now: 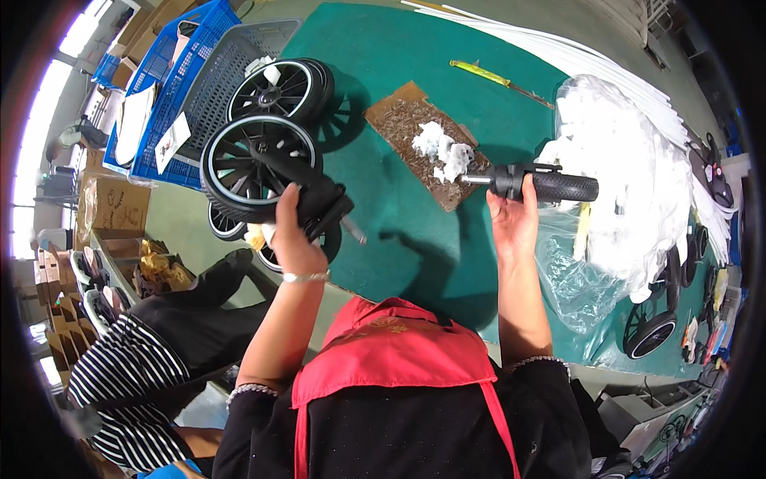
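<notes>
My left hand [299, 239] is closed round the black bracket of a spoked wheel [239, 160] with a pale rim. A short metal pin [356, 231] sticks out of that bracket. My right hand [515, 219] grips a black wheel bracket [504, 182] whose textured black end [568, 187] looks like a tyre seen edge-on. Its metal pin [476, 180] points left, with the tip at the edge of a white grease-like heap [455, 158]; whether they touch I cannot tell. The heap lies on a smeared brown board [399, 120] on the green tabletop [359, 40].
More spoked wheels [275, 89] stand at the left edge, by grey [239, 60] and blue [148, 152] crates. A yellow cutter knife [479, 73] lies far back. Clear plastic and white bags [614, 176] fill the right side. At lower left is a person in a striped top [132, 359].
</notes>
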A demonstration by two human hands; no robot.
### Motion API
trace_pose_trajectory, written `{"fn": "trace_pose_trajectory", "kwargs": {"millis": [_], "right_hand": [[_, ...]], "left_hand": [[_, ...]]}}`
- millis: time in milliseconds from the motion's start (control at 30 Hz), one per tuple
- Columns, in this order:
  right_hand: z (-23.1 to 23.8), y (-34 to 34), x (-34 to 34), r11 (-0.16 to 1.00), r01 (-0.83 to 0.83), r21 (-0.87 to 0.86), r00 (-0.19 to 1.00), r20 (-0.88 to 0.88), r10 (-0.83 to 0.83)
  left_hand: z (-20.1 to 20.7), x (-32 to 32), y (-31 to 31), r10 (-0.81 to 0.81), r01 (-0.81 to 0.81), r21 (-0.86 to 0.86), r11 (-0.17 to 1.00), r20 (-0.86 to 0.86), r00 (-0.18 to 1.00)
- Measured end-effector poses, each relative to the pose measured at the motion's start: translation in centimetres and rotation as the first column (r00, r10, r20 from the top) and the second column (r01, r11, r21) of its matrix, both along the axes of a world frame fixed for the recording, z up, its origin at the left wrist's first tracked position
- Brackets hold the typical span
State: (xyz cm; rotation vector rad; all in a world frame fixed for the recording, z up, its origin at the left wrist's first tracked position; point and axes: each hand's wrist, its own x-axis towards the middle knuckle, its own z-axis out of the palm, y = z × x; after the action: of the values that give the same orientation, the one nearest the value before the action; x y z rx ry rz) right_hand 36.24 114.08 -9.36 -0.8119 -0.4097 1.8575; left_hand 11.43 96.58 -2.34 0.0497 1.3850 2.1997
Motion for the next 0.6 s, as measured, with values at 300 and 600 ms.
{"fn": "trace_pose_trajectory", "kwargs": {"millis": [300,600], "right_hand": [[0.2,-6.8,4.4,0.989,-0.12,-0.087,0.97,0.2,0.135],[-0.6,-6.8,7.4,0.978,-0.092,-0.187,0.961,0.242,0.136]], "left_hand": [[-6.2,-0.9,16.2,0.021,-0.113,-0.066,0.991,-0.772,0.635],[-14.2,-0.6,22.7,-0.1,-0.179,-0.218,0.959,-0.857,0.506]]}}
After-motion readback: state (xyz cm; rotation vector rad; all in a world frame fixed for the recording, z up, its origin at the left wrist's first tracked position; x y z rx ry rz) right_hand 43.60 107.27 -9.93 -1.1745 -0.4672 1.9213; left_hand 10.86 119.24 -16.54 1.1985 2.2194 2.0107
